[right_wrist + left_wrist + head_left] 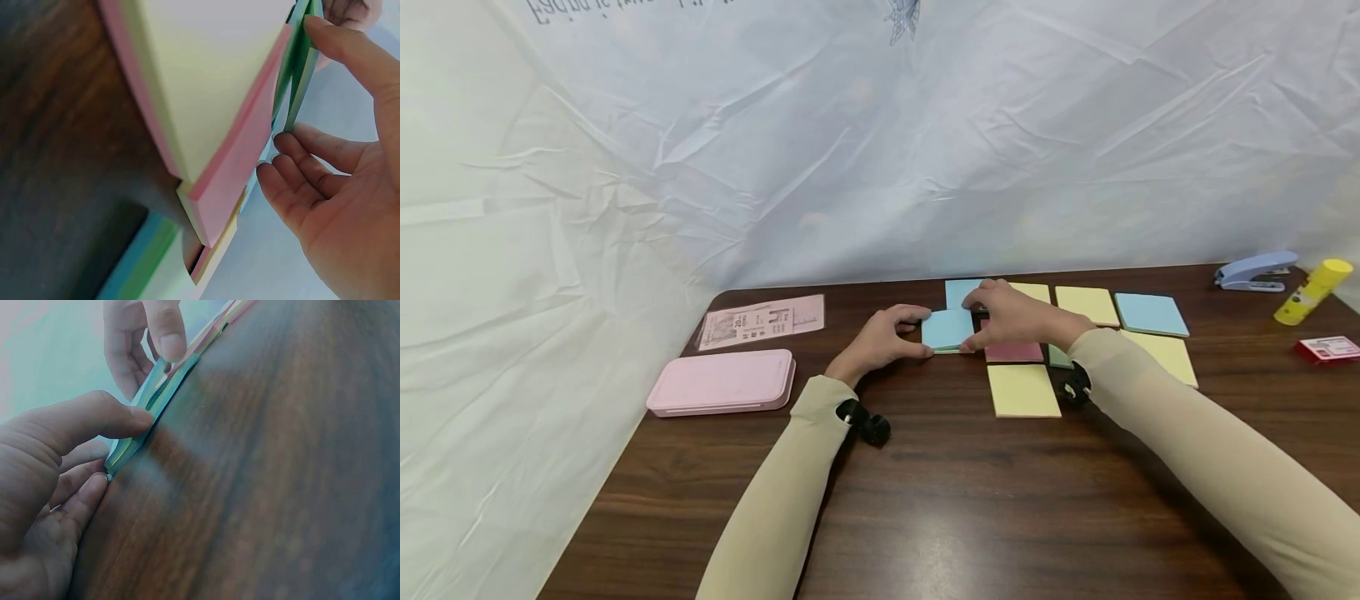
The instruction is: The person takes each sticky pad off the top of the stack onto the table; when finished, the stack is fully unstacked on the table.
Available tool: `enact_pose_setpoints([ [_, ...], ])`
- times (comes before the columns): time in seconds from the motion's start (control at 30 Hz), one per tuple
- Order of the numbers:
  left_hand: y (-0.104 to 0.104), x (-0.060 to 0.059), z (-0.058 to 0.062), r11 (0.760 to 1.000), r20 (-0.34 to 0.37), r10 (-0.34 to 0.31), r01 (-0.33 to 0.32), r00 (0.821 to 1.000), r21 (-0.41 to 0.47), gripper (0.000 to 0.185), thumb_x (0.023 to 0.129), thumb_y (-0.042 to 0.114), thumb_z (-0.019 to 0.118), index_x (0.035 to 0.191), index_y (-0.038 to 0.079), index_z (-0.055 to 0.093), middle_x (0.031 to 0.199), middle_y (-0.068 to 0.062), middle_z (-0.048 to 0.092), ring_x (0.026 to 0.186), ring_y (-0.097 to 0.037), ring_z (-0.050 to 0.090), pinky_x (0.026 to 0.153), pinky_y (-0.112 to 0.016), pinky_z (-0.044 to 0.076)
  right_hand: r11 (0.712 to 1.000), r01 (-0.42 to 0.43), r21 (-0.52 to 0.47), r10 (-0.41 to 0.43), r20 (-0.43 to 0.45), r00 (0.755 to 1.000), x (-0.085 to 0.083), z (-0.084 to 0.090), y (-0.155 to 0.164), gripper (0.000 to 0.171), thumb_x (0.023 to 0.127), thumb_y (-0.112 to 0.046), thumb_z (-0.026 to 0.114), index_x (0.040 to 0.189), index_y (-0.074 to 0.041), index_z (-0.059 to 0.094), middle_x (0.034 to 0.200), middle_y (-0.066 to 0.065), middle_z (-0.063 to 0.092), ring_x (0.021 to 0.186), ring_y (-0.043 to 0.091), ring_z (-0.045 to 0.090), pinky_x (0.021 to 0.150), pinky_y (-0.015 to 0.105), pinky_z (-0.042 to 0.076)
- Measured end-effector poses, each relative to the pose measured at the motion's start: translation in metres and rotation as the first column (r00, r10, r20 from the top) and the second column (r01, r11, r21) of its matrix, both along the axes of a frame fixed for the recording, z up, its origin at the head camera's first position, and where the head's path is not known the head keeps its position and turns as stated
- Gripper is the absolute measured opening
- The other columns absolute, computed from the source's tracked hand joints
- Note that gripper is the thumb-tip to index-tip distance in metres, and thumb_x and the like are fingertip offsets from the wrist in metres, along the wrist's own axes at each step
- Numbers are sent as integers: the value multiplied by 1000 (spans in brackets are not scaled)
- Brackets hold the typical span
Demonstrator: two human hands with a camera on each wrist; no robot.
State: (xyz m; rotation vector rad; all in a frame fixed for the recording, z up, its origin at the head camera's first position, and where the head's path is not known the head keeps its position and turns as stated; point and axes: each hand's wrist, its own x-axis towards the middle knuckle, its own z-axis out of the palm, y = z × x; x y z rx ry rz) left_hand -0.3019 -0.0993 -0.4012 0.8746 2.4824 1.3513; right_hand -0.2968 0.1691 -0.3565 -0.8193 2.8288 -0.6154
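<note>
Together your left hand (880,337) and right hand (1015,317) pinch the blue pad (947,329) at the table's (925,500) far middle. Only your wrist views reveal green sheets under it; your right hand hides the pink pad (1013,352) from overhead.

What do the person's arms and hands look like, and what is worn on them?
Both arms wear long, close-fitting beige sleeves that end at the wrists. The left hand and the right hand are bare: no gloves or rings visible. A small black device sits at the left wrist, another at the right wrist.
</note>
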Motion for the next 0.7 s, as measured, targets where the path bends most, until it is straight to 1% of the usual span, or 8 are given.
enact_pose_setpoints([
  [0.1, 0, 0, -1, 1000, -2, 0, 0, 1000, -2, 65, 92, 8, 85, 150, 1, 58, 156, -15, 52, 136, -28, 55, 111, -30, 47, 1000, 0, -16, 0, -5, 1000, 0, 2, 2, 74, 86, -42, 88, 138, 5, 64, 134, 22, 58, 125, 39, 51, 102, 56, 49],
  [0.3, 0, 1, 0, 1000, 11, 7, -7, 1000, -10, 66, 92, 9, 85, 151, 1, 58, 156, -14, 51, 137, -28, 55, 112, -31, 47, 999, -12, -53, 11, -8, 1000, 2, 7, 10, 75, 85, -41, 89, 137, 7, 63, 128, 19, 62, 124, 37, 53, 103, 55, 48],
  [0.43, 0, 0, 0, 1000, 16, 10, -9, 1000, -18, 65, 92, 9, 85, 151, 1, 58, 156, -14, 51, 137, -29, 56, 112, -30, 46, 997, -3, -76, 3, -1, 1000, 3, 11, 21, 75, 85, -41, 90, 136, 7, 63, 129, 19, 61, 123, 37, 55, 101, 56, 49],
  [0.57, 0, 0, 0, 1000, 16, 7, -7, 1000, -24, 65, 92, 8, 85, 150, -1, 58, 156, -14, 52, 138, -29, 55, 113, -29, 46, 996, 17, -93, -16, 13, 1000, 8, 15, 32, 74, 84, -39, 90, 137, 6, 63, 132, 18, 60, 125, 37, 56, 102, 56, 49],
  [0.7, 0, 1, 0, 1000, 15, 9, -8, 1000, -26, 65, 91, 8, 86, 150, -1, 59, 156, -12, 52, 138, -29, 56, 113, -29, 46, 994, 29, -108, -28, 10, 1000, 15, 21, 45, 70, 85, -34, 89, 137, 5, 64, 134, 19, 60, 126, 37, 56, 103, 57, 49],
])
